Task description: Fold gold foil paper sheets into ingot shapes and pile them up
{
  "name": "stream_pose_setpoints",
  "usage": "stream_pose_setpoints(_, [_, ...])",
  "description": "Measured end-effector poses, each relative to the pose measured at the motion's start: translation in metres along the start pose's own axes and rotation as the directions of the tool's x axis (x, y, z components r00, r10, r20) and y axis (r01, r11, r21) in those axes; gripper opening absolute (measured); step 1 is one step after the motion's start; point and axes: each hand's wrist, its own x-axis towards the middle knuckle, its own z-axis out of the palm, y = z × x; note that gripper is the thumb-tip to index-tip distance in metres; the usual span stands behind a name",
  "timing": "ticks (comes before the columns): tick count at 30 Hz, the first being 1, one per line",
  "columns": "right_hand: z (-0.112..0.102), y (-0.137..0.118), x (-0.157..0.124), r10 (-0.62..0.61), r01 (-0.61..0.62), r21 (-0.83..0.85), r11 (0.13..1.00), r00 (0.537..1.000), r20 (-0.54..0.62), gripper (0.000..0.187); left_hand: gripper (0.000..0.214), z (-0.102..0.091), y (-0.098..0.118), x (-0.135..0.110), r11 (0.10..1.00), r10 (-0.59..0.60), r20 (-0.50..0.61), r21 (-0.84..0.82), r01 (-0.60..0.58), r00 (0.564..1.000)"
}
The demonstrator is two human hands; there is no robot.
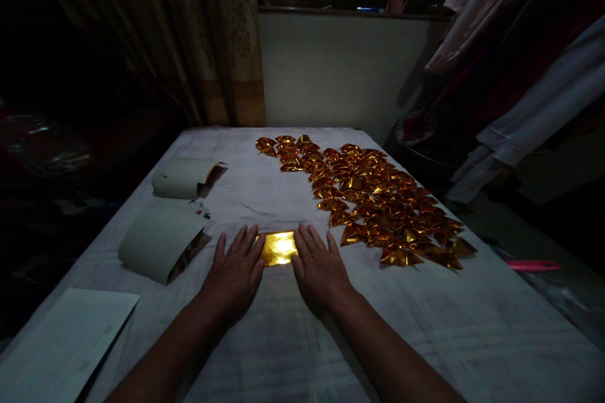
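Observation:
A shiny gold foil paper (278, 248) lies flat on the cloth-covered table, its near and far edges straight. My left hand (236, 267) rests palm down over its left end, fingers stretched out and pointing away from me. Over the right end, my right hand (320, 267) lies flat in the same way, fingers extended. Only the middle of the foil paper shows between the hands; both ends are covered. To the right of my right hand spreads a pile of folded gold foil pieces (363, 192), pinched into ingot-like shapes.
Two curled pale sheets (158, 239) stand arched at the left, with a flat pale sheet (70, 340) nearer me. A curtain (227, 44) hangs behind the table. Clothes (543, 94) hang at the right, above a pink handle (534, 265) beside the table edge (501, 264).

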Motion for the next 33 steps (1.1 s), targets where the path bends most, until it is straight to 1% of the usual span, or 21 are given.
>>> stream_pose_setpoints(2, [0.001, 0.0, -0.001, -0.003, 0.003, 0.004, 1.0, 1.0, -0.011, 0.055, 0.054, 0.0, 0.008, 0.001, 0.999, 0.041, -0.06, -0.005, -0.042, 0.997])
stream_pose_setpoints(4, [0.002, 0.0, -0.001, -0.01, 0.011, 0.009, 1.0, 0.999, -0.031, 0.055, 0.052, -0.001, 0.018, 0.002, 0.99, 0.134, -0.101, -0.032, -0.138, 0.986])
stream_pose_setpoints(6, [0.003, 0.0, -0.001, -0.018, 0.019, 0.011, 1.0, 0.999, -0.048, 0.054, 0.05, -0.002, 0.027, 0.002, 0.974, 0.211, -0.122, -0.063, -0.219, 0.97])
stream_pose_setpoints(8, [0.003, 0.001, -0.001, -0.027, 0.028, 0.009, 1.0, 0.998, -0.057, 0.054, 0.049, -0.001, 0.031, 0.001, 0.966, 0.239, -0.133, -0.071, -0.25, 0.962])
stream_pose_setpoints(11, [0.004, 0.001, -0.001, -0.034, 0.035, 0.007, 0.999, 0.998, -0.061, 0.054, 0.05, 0.001, 0.025, -0.004, 0.971, 0.228, -0.138, -0.045, -0.236, 0.964])
stream_pose_setpoints(15, [0.004, 0.002, -0.001, -0.037, 0.037, 0.007, 0.999, 0.996, -0.079, 0.054, 0.052, 0.006, 0.007, -0.011, 0.982, 0.187, -0.134, 0.0, -0.188, 0.973])
stream_pose_setpoints(18, [0.004, 0.006, -0.002, -0.038, 0.038, 0.005, 0.999, 0.995, -0.093, 0.054, 0.049, 0.004, 0.0, -0.01, 0.987, 0.158, -0.147, 0.006, -0.159, 0.976])
stream_pose_setpoints(22, [0.004, 0.013, -0.005, -0.048, 0.048, 0.005, 0.999, 0.993, -0.109, 0.053, 0.038, -0.008, 0.002, -0.005, 0.987, 0.152, -0.221, -0.011, -0.158, 0.963])
stream_pose_setpoints(24, [0.006, 0.016, -0.006, -0.057, 0.058, 0.007, 0.998, 0.989, -0.14, 0.053, 0.03, -0.014, 0.005, -0.002, 0.983, 0.163, -0.259, -0.036, -0.178, 0.952])
stream_pose_setpoints(27, [0.009, 0.017, -0.007, -0.066, 0.069, 0.01, 0.998, 0.98, -0.187, 0.052, 0.018, -0.021, 0.009, -0.001, 0.974, 0.18, -0.287, -0.08, -0.211, 0.941])
stream_pose_setpoints(31, [0.014, 0.018, -0.006, -0.068, 0.075, 0.02, 0.997, 0.972, -0.223, 0.051, 0.017, -0.022, 0.012, 0.001, 0.966, 0.21, -0.305, -0.085, -0.246, 0.929])
stream_pose_setpoints(33, [0.015, 0.019, -0.006, -0.071, 0.082, 0.031, 0.996, 0.959, -0.273, 0.051, 0.019, -0.019, 0.011, 0.001, 0.961, 0.224, -0.312, -0.087, -0.262, 0.923])
